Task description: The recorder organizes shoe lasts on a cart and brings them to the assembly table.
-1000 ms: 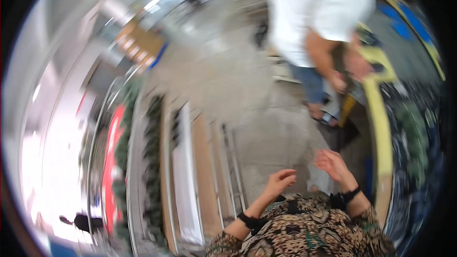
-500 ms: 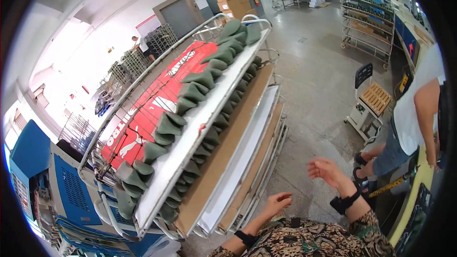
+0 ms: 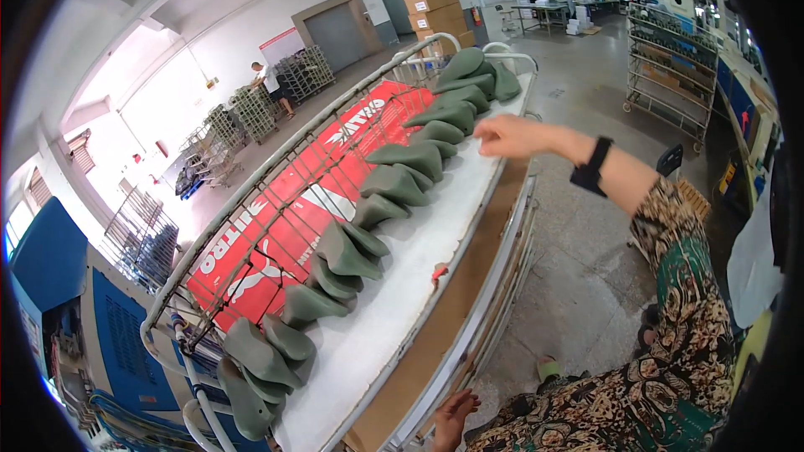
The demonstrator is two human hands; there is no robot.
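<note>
Head view: right hand bunched narrow over the white shelf, beside its row of lasts; left hand curled low nearby; from here I can't tell if either holds anything

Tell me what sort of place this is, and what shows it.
Most likely a factory floor, perhaps for footwear: green foot-shaped forms line a white shelf, what looks like a blue machine stands at lower left, and cartons are stacked farther back.
</note>
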